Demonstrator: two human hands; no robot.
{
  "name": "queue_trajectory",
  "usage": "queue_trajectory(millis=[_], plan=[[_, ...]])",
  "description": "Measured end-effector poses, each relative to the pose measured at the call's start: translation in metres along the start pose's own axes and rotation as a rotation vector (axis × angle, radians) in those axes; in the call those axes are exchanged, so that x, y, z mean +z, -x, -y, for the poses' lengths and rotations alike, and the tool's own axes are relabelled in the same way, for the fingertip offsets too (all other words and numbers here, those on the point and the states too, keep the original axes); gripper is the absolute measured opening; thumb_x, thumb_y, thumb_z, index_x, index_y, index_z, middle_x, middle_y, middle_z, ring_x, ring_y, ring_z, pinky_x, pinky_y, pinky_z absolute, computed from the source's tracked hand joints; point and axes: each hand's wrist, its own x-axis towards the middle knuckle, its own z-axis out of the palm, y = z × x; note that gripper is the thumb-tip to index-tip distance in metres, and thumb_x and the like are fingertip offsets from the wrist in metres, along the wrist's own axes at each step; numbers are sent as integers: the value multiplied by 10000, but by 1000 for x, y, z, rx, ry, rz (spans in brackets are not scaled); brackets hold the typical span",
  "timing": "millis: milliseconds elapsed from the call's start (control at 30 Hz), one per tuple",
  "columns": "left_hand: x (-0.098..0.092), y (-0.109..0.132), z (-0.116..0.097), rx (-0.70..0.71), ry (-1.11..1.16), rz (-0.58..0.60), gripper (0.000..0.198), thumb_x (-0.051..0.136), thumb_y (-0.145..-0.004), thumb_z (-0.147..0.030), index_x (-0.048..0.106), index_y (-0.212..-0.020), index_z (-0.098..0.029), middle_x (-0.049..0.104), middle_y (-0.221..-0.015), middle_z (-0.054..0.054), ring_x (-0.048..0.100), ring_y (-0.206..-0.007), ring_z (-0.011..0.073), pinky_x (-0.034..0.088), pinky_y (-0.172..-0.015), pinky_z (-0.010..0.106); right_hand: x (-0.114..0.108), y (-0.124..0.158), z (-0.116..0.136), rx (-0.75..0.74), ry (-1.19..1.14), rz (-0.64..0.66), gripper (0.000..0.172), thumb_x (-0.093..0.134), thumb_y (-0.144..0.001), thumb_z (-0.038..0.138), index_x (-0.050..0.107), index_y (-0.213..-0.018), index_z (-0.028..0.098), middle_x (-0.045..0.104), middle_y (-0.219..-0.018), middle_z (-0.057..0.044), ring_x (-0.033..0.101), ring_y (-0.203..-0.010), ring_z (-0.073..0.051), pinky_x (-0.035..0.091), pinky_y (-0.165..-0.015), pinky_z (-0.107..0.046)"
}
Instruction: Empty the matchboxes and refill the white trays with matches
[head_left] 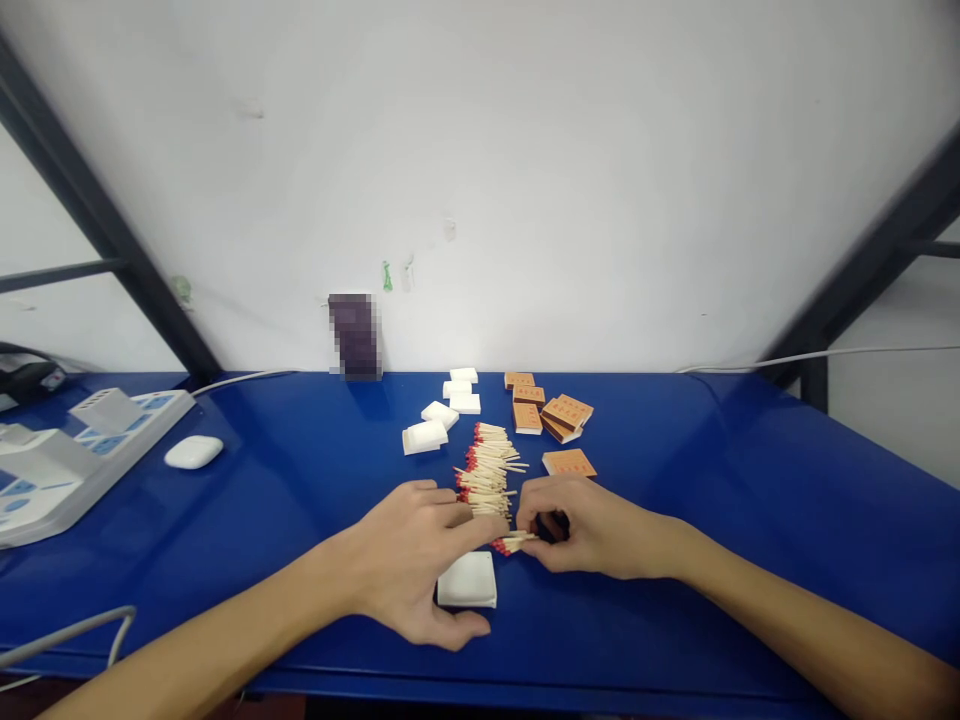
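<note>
Head view: right hand [581,525] closed in a pinch on a small bunch of matches [513,542], gripped at the plain stick ends. Red heads point left; long axis runs roughly left–right. Bunch lies between the loose match pile [491,472], heads likewise mostly left, and a white matchbox tray [468,580]. Left hand [420,555] spread, thumb and forefinger apart around the tray, forefinger tip near the bunch.
</note>
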Motion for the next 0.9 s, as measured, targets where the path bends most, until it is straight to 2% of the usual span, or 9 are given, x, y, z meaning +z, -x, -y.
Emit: queue_trajectory(millis=[67, 200, 333, 533, 700, 800, 900], plan=[[-1, 0, 0, 1, 14, 42, 703, 669, -662, -523, 481, -1275, -234, 664, -800, -12, 603, -660, 208, 371, -588, 328, 1, 0, 1, 9, -23, 2, 79, 663, -815, 233, 644, -796, 159, 595, -731, 13, 515, -598, -91, 396, -538, -206], [-1, 1, 2, 73, 58, 43, 579, 643, -728, -421, 471, -1247, -231, 684, -867, -8, 628, -692, 200, 403, -626, 328, 1, 0, 5, 0, -72, -9, 78, 666, -812, 226, 647, -784, 155, 584, -718, 17, 502, -582, -82, 393, -517, -195], [3, 1, 6, 109, 101, -26, 539, 645, -793, -493, 475, -1228, -224, 699, -946, 3, 659, -769, 194, 420, -676, 321, 2, 1, 8, -20, -85, -2, 58, 665, -810, 211, 649, -786, 160, 594, -720, 17, 503, -583, -83, 402, -520, -194], [14, 0, 4, 98, 12, -111, 590, 609, -769, -659, 548, -1161, -222, 645, -759, -17, 608, -646, 172, 387, -619, 316, 5, 1, 10, -82, -75, 4, 71, 672, -819, 219, 650, -780, 164, 600, -715, 21, 491, -577, -80, 393, -532, -197], [23, -6, 0, 116, -22, -244, 552, 548, -804, -657, 572, -1118, -204, 614, -711, -12, 583, -625, 164, 375, -593, 311, 6, 1, 11, -116, 14, -14, 103, 673, -804, 180, 617, -720, 161, 567, -669, 33, 474, -584, -85, 366, -553, -207], [26, -8, 0, 116, -10, -294, 497, 514, -821, -666, 578, -941, -188, 588, -660, -10, 556, -581, 156, 353, -558, 316, 6, 1, 12, -111, 35, -26, 70, 673, -797, 163, 633, -740, 163, 570, -679, 35, 492, -601, -86, 365, -566, -208], [28, -9, 0, 109, 2, -280, 485, 490, -831, -678, 501, -764, -198, 546, -607, -16, 520, -539, 142, 331, -528, 315, 6, 1, 15, -111, 38, -21, 38, 668, -784, 138, 651, -769, 168, 587, -694, 31, 519, -619, -89, 373, -582, -210]])
